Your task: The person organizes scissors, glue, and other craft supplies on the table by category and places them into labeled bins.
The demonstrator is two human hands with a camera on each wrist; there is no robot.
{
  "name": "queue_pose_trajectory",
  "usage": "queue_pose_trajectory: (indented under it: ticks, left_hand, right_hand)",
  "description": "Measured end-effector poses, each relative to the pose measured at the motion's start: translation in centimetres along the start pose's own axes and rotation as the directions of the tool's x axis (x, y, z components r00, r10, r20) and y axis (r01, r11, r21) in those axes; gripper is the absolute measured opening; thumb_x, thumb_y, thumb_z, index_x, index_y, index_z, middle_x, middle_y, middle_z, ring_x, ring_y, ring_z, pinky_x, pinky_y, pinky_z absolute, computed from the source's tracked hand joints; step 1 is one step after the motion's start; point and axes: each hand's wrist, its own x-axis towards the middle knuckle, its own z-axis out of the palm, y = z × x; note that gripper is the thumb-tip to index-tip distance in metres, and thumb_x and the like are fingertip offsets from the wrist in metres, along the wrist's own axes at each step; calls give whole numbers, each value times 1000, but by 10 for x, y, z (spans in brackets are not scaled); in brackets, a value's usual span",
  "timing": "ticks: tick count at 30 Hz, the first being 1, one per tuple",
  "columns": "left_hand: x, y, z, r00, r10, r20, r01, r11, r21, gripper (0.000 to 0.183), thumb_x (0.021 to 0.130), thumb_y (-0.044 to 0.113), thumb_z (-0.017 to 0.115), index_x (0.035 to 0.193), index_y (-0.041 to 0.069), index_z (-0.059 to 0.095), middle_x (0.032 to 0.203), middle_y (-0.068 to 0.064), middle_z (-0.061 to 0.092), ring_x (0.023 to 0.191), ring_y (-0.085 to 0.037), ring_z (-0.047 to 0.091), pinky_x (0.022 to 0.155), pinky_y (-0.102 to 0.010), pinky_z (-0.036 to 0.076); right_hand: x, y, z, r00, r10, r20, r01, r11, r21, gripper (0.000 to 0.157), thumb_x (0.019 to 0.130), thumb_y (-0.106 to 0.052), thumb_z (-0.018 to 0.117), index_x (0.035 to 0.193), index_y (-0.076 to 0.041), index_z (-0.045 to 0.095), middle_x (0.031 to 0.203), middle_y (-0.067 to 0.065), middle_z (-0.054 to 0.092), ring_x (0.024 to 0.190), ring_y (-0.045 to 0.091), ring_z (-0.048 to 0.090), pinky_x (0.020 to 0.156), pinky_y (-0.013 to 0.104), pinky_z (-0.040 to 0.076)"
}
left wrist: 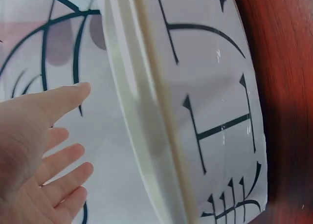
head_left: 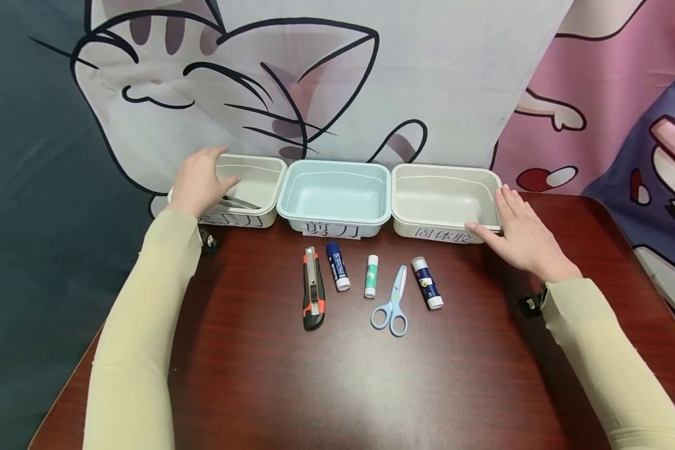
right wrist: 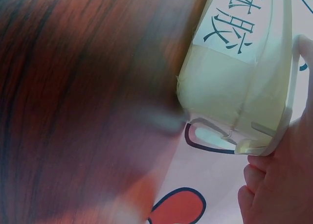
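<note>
My left hand (head_left: 199, 181) is over the left cream bin (head_left: 269, 217), fingers spread and holding nothing. In the left wrist view its thumb and fingers (left wrist: 73, 158) show beside the bin's rim (left wrist: 142, 111). A grey cutter (head_left: 239, 203) lies inside that bin, partly behind the thumb. At the other end of the row, my right hand (head_left: 520, 237) rests against the right cream bin (head_left: 444, 187), with straight fingers along its right end and the thumb at the front rim. In the right wrist view this bin's end wall (right wrist: 220, 82) is beside the hand.
Between the cream bins stands a light blue bin (head_left: 334, 227). In front lie a black-and-orange utility knife (head_left: 314, 290), a blue glue stick (head_left: 338, 266), a green-and-white glue stick (head_left: 371, 276), blue scissors (head_left: 394, 304) and a navy glue stick (head_left: 427, 283). A printed cloth (head_left: 455, 75) hangs behind.
</note>
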Motion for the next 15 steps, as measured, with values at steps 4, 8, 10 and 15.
queue_pose_trajectory:
  ticks: [4,8,10,15]
  left_hand:
    - [-10,6,-4,999,2,-37,-3,1000,-25,71,96,27,72,154,0,41,154,-23,42,140,-44,38,113,-57,31]
    - [-21,10,-4,997,12,-77,-15,999,-40,70,94,29,73,150,-2,46,149,-25,47,135,-45,44,109,-58,36]
    - [-27,13,-3,995,26,-101,-30,999,-41,68,93,29,75,147,-3,49,146,-25,50,134,-43,45,108,-57,36]
    - [-43,24,4,988,71,-137,-81,995,-64,67,91,28,78,143,-6,53,140,-27,54,132,-43,46,109,-54,36]
  right_hand:
    - [0,0,-1,1000,0,2,0,1000,0,100,100,-62,47,159,7,6,166,23,-2,153,33,-5,121,46,-3]
    - [0,0,-1,1000,-4,0,4,1000,0,99,100,-62,47,159,7,6,166,24,-2,153,34,-5,121,46,-2]
    - [0,0,-1,1000,-3,-2,3,1000,1,100,100,-62,47,159,7,5,166,24,-2,153,35,-5,121,46,-3]
    - [0,-1,-1,1000,0,-1,0,1000,0,100,100,-63,47,159,6,5,166,24,-3,153,35,-4,121,46,-3]
